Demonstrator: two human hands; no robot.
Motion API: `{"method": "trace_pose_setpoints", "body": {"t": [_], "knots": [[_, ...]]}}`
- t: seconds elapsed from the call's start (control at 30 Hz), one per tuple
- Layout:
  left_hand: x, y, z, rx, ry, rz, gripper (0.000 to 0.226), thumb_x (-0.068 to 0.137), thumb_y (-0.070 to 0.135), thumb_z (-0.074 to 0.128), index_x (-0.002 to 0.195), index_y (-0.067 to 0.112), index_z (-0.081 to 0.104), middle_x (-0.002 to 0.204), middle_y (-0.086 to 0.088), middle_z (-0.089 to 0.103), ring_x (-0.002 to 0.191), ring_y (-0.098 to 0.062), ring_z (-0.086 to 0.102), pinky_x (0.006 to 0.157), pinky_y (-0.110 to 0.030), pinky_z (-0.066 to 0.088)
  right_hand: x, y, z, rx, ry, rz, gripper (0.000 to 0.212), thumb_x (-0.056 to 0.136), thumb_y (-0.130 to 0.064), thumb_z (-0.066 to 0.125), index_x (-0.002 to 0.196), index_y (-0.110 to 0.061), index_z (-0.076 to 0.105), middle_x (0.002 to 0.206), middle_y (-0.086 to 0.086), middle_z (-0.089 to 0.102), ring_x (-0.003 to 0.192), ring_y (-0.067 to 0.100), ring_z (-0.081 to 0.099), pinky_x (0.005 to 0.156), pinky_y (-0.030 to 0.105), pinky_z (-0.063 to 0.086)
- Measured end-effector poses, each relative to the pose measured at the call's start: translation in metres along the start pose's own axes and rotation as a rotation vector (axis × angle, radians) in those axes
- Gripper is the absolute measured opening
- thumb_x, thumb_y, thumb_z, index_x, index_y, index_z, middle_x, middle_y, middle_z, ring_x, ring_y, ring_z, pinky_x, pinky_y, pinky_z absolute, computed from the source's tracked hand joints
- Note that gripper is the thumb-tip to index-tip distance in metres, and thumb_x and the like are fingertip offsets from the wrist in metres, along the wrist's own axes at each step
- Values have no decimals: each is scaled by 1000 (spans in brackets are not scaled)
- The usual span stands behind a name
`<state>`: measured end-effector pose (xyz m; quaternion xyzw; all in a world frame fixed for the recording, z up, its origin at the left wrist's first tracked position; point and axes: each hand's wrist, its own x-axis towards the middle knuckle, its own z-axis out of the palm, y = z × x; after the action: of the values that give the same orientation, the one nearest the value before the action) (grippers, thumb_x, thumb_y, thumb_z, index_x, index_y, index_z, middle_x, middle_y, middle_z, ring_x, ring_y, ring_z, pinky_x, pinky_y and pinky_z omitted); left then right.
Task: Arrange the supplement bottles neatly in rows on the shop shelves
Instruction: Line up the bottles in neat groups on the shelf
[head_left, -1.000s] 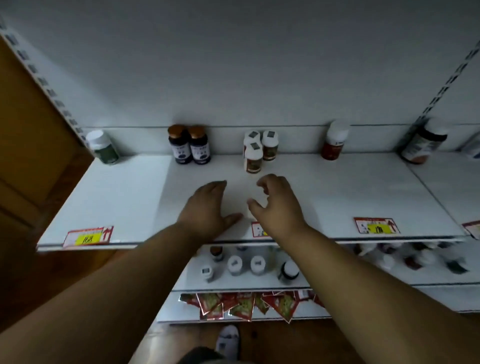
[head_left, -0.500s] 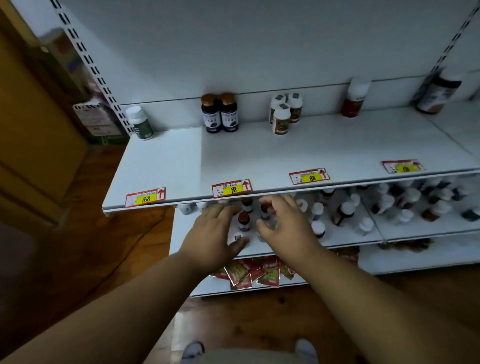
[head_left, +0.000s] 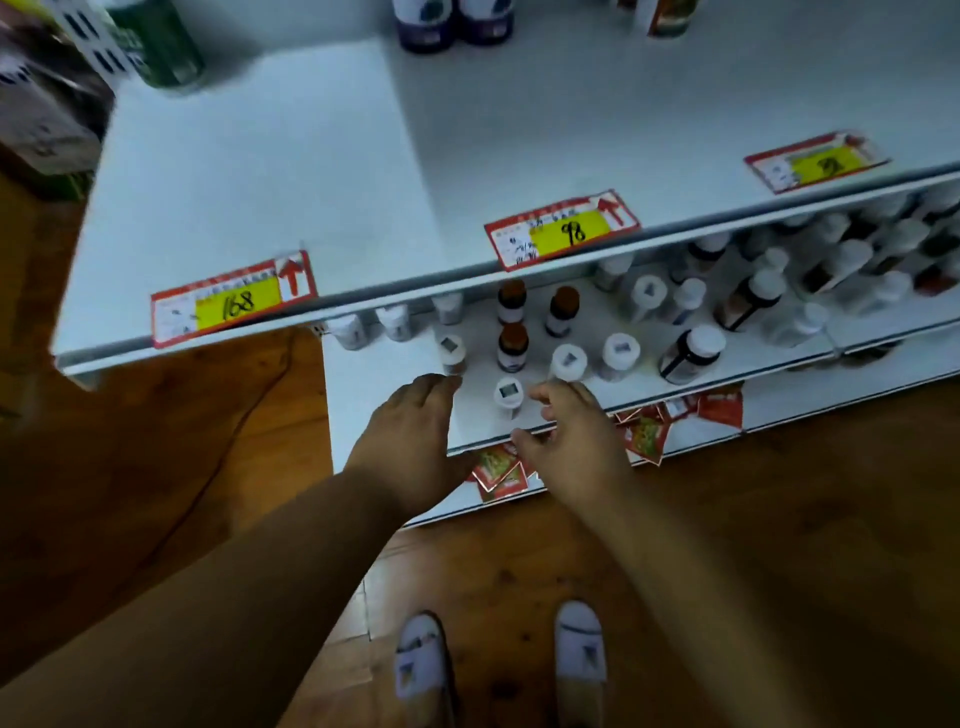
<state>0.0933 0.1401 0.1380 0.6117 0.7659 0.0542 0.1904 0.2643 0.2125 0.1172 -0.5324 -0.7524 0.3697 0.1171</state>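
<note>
Both my arms reach from the bottom of the frame to the lower shelf (head_left: 395, 410) at centre. My left hand (head_left: 410, 441) and right hand (head_left: 576, 441) hover loosely spread and empty on either side of a white-capped supplement bottle (head_left: 508, 397) near the shelf's front edge. Price tags on the upper shelf read "168" (head_left: 234, 304) and "98" (head_left: 563, 231).

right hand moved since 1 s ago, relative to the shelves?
Yes. The right hand dropped from above the upper shelf, past its price-tag edge, down to the front of the lower shelf, beside a white-capped bottle.
</note>
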Motion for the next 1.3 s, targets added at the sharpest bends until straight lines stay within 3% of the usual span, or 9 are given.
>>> {"method": "trace_pose_setpoints", "body": {"t": [0.27, 0.47, 0.57, 0.7, 0.87, 0.97, 1.07, 1.2, 1.3], "knots": [[68, -31, 128, -224, 40, -123, 83, 77, 40, 79, 146, 21, 38, 143, -10, 47, 129, -28, 46, 107, -36, 37, 95, 101, 94, 132, -69, 95, 87, 80, -27, 78, 150, -17, 29, 150, 9, 41, 136, 28, 40, 110, 33, 32], [97, -48, 185, -429, 10, -210, 87, 73, 37, 83, 146, 28, 35, 144, 0, 46, 128, -20, 47, 104, -37, 43, 133, 140, 134, 191, 10, -68, 58, 80, -24, 79, 132, -19, 54, 131, 5, 60, 121, 22, 55, 95, 26, 37], [96, -47, 191, -498, 1, -222, 91, 72, 38, 84, 147, 28, 33, 145, 1, 46, 128, -20, 48, 104, -40, 45, 126, 139, 129, 299, 33, -55, 45, 80, -27, 78, 120, -21, 57, 116, -1, 66, 107, 14, 61, 89, 26, 44], [60, -14, 158, -659, -69, -224, 99, 68, 38, 87, 148, 26, 31, 141, 6, 48, 123, -15, 51, 99, -31, 45, 80, 118, 87, 580, -51, 63, 46, 72, -41, 78, 109, -38, 53, 107, -6, 69, 97, 11, 68, 89, 38, 56], [-14, 53, 53, -755, -252, -141, 106, 47, 69, 82, 137, 30, 43, 126, 13, 62, 113, -6, 61, 101, -38, 49, -4, 48, -30, 679, -115, 61, 42, 65, -43, 78, 96, -26, 56, 90, -2, 67, 85, 13, 68, 81, 41, 58], [-60, 99, -10, -799, -277, -78, 100, 51, 74, 77, 135, 31, 46, 125, 14, 62, 113, -6, 61, 102, -39, 48, -54, 3, -108, 645, -76, 53, 45, 63, -45, 79, 95, -26, 55, 90, 0, 65, 86, 19, 67, 82, 47, 57], [-100, 142, -51, -857, -258, -13, 94, 64, 78, 65, 139, 25, 45, 127, 10, 61, 116, -7, 59, 102, -38, 47, -100, -30, -165, 608, -2, 5, 32, 77, -43, 76, 91, -24, 55, 79, -2, 59, 72, 12, 61, 71, 40, 55], [-126, 178, -89, -828, -218, 124, 76, 80, 69, 51, 137, 20, 48, 118, 13, 63, 104, 4, 61, 86, -18, 48, -142, -56, -205, 490, 192, 26, 44, 89, -63, 51, 89, -20, 57, 76, -2, 61, 69, 12, 61, 70, 38, 52], [-126, 192, -113, -784, -222, 197, 74, 80, 64, 53, 141, 22, 43, 121, 11, 61, 102, 3, 62, 81, -18, 53, -155, -66, -228, 460, 282, 65, 46, 95, -62, 38, 92, -20, 56, 84, 1, 62, 81, 17, 63, 78, 39, 52]]}}
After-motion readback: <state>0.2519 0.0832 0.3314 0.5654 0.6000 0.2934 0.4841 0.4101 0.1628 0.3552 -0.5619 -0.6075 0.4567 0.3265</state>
